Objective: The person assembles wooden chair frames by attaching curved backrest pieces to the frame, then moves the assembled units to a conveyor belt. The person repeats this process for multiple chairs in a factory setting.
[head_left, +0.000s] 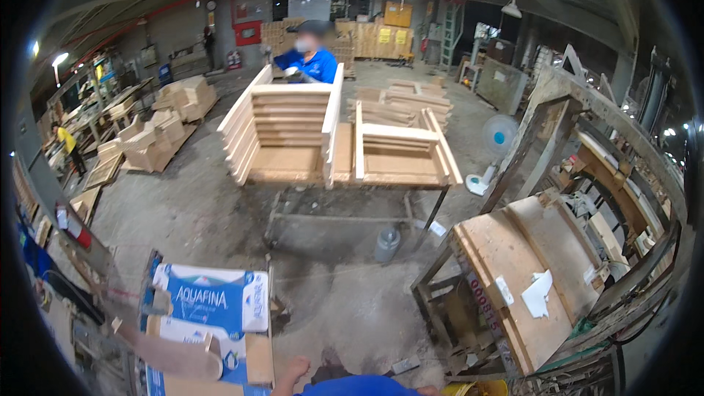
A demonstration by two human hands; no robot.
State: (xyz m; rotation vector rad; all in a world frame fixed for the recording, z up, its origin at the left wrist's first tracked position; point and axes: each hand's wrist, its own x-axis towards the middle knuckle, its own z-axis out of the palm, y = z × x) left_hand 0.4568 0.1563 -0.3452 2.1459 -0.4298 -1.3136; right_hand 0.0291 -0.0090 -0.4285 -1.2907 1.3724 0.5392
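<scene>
1. Far desk (pixel 438 207): carrying pale wooden frames in two groups. The left stack (pixel 287 128) is standing taller; the right stack (pixel 400 136) is sitting lower. Like parts are lining up together, presumably to save room. A co-worker (pixel 320 66) in blue is standing behind the left stack.
2. Right desk (pixel 490 257): its worn top is supporting loose white scraps (pixel 537 295), probably just set aside there.
3. Left desk (pixel 152 268), near side: blue-and-white cardboard (pixel 220 275) is covering its top, presumably cushioning whatever is lying there.
4. Curved board (pixel 169 353): resting on the cardboard, near left, its left end reaching out past the cardboard's edge. Its weight is probably helping pin the sheet.
5. Grey container (pixel 386 244): standing on the floor beneath the far desk, likely keeping out of the walkway.
6. Hands, near edge. The left hand (pixel 297 365) is hanging just right of the cardboard, with no held thing showing; finger spread, cannot tell. The right hand (pixel 428 391) is showing only as a sliver near a yellow bucket (pixel 480 389); wide, narrow or holding, cannot tell.
</scene>
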